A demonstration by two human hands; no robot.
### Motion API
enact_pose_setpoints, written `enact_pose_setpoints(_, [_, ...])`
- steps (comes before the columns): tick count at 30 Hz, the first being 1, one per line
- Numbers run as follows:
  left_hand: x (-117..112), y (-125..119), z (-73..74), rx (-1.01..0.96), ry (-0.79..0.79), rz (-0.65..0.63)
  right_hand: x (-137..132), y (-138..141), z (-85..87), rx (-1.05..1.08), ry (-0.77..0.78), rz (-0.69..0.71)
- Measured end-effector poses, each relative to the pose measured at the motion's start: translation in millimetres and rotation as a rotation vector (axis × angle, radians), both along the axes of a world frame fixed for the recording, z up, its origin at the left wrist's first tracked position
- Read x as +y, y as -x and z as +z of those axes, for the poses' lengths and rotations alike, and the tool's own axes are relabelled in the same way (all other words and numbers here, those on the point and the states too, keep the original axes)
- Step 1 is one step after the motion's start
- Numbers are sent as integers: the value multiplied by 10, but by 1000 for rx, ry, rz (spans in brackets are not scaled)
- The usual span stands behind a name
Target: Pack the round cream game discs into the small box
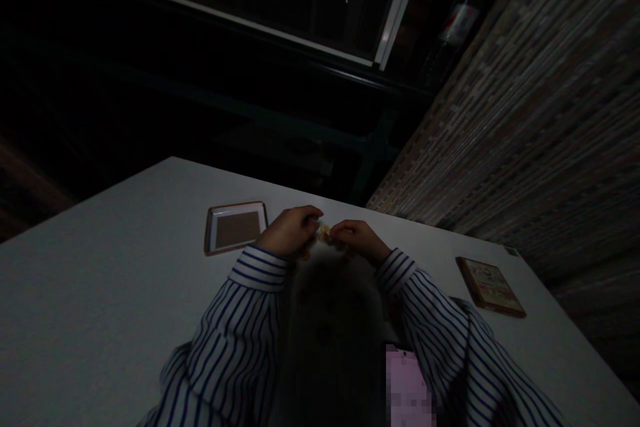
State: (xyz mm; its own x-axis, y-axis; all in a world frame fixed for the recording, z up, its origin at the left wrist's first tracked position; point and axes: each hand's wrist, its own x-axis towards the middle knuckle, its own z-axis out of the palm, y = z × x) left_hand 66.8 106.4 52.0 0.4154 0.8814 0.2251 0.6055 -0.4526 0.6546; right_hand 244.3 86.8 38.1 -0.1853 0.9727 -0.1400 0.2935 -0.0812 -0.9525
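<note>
My left hand and my right hand come close together over the white table. Between their fingertips is a small pale-yellow and whitish piece, too dim and small to name. The fingers of both hands are bent in a pinch around it. Just left of my left hand lies a shallow open tray-like box part with a light inner rim and brown bottom. A dark blurred shape hides the tabletop below my hands.
A box with a picture on top lies at the right. A phone with a lit pinkish screen is by my right forearm. A patterned curtain hangs along the right side. Behind, a bottle stands near the dark window.
</note>
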Motion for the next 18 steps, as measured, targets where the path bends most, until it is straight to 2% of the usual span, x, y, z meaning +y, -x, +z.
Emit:
enact_pose_setpoints(5, [-50, -30, 14, -35, 72, -91, -54, 4, 83, 119, 66, -38])
enact_pose_setpoints(18, [-127, -130, 103, -1, -22, -102, -37, -25, 28, 279, 98, -24])
